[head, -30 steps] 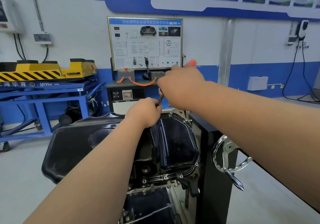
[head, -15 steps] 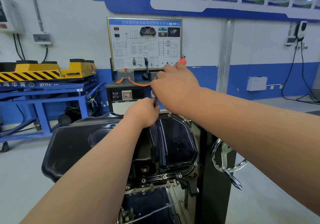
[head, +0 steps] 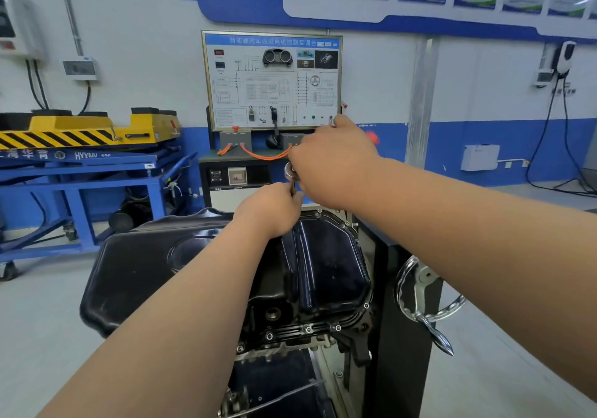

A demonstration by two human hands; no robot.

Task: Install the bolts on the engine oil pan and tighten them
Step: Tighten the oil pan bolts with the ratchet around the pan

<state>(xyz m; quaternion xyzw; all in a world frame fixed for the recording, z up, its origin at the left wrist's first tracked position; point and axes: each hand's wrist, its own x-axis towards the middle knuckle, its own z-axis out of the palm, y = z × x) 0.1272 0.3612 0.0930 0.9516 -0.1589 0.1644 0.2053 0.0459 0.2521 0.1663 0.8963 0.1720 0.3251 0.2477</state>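
The oil pan (head: 323,262), black and glossy, is seated on top of the engine (head: 277,314), which is carried by a dark stand (head: 397,353) with a chrome handwheel (head: 420,288) on its right side. Bolts (head: 308,329) are already seen along the near flange. At the far edge of the pan, the ratchet (head: 289,172) is clenched just below its head by the left grip (head: 271,210), and its handle is grasped by the right grip (head: 332,165). The bolt under the tool is hidden by the left grip. Over the last second the red handle end (head: 371,138) has been swung: it was raised above the knuckles and is now found lower and to the right, blurred by motion. The left grip has been kept almost in place. A tightening stroke on a far-edge bolt is thus judged to be under way; how many bolts remain cannot be told.
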